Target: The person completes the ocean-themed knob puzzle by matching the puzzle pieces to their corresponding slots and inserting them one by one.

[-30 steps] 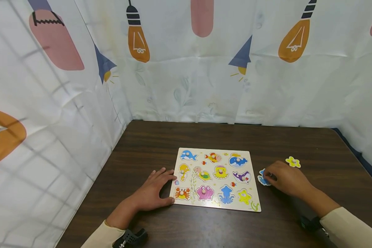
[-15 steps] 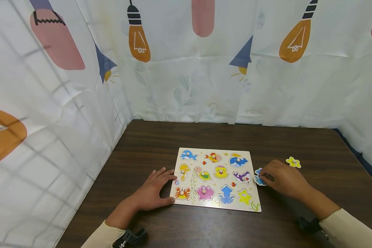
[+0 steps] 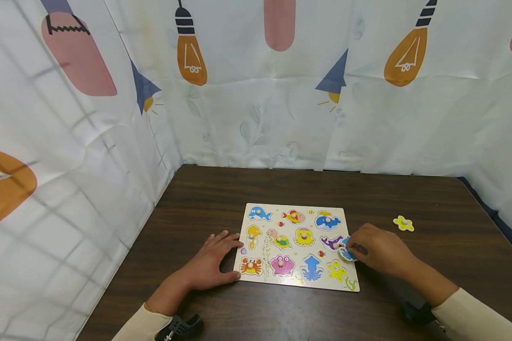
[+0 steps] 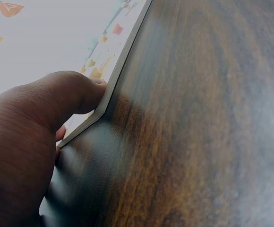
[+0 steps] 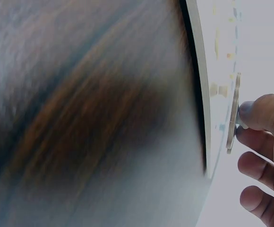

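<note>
A pale wooden peg puzzle board (image 3: 296, 279) with colourful sea animals lies on the table. My left hand (image 3: 213, 263) rests at its left edge with fingers spread, and in the left wrist view the thumb (image 4: 82, 92) touches the board's edge near a corner. Over the board's right edge, my right hand (image 3: 381, 248) pinches a blue puzzle piece (image 3: 345, 253) by its knob; fingers partly cover it. Seen edge-on in the right wrist view, the piece (image 5: 234, 113) is tilted and held just above the board. The blue squid picture (image 3: 311, 267) on the board shows no knob.
A yellow star-shaped puzzle piece (image 3: 404, 223) lies on the dark wooden table (image 3: 281, 184), right of the board and beyond the right hand. White printed curtains (image 3: 247, 118) hang behind the table and along its left side.
My right hand has carried the blue piece leftward from the table beside the board to above the board's right edge. The left hand and the board have stayed in place.
</note>
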A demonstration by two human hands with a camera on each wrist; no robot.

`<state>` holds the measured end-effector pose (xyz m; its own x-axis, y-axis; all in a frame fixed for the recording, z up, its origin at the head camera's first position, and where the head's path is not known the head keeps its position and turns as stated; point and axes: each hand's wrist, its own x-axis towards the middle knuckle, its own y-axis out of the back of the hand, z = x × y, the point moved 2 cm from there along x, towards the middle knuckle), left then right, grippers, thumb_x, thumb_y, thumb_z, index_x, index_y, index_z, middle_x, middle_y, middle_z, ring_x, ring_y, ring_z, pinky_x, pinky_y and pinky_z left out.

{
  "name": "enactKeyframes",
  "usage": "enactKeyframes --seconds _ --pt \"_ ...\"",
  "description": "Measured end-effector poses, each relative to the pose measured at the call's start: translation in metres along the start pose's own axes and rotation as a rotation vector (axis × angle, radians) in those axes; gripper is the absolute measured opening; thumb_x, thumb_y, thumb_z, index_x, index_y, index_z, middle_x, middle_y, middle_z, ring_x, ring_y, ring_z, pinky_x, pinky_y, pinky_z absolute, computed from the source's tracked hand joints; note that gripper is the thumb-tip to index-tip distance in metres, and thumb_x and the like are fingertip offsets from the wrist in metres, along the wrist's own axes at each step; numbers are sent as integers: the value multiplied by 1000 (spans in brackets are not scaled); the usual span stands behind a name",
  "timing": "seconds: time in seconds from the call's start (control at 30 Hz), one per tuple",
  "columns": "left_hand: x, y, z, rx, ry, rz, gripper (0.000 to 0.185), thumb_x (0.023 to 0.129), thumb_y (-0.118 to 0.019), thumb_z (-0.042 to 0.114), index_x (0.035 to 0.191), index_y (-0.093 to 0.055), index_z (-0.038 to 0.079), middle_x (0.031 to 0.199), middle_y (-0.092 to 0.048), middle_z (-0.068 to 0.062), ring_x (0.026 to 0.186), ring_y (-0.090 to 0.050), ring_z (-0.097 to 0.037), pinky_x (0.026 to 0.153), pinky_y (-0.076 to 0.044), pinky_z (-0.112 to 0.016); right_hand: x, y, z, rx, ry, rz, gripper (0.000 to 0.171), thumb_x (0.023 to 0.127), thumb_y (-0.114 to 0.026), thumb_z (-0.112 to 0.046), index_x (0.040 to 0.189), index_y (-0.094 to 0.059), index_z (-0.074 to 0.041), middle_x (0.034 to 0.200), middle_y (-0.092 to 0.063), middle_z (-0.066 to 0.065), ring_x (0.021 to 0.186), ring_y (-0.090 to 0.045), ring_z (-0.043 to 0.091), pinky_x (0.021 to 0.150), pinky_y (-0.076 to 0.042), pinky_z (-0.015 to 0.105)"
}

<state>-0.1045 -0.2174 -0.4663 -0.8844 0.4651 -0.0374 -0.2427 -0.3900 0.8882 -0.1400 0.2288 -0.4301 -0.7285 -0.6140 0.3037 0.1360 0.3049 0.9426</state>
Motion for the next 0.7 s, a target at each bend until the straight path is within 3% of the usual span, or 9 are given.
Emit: enactKeyframes --seconds 0.37,0.7 --pt "0 0 0 -1 6 -5 70 87 -75 55 145 -53 24 161 -38 0 153 -21 -32 122 -10 -61 6 -7 -10 47 44 -43 16 80 -89 -22 91 -77 -26 91 -65 -16 85 -57 4 62 -52 24" --pt "0 0 1 -3 12 -9 70 87 -75 55 146 -52 24 162 -38 0 154 -21 -32 122 -10 -61 9 -13 -18 70 83 -32 15 81 -88 -23 91 -77 -26 92 -65 -15 85 -57 3 61 -51 23"
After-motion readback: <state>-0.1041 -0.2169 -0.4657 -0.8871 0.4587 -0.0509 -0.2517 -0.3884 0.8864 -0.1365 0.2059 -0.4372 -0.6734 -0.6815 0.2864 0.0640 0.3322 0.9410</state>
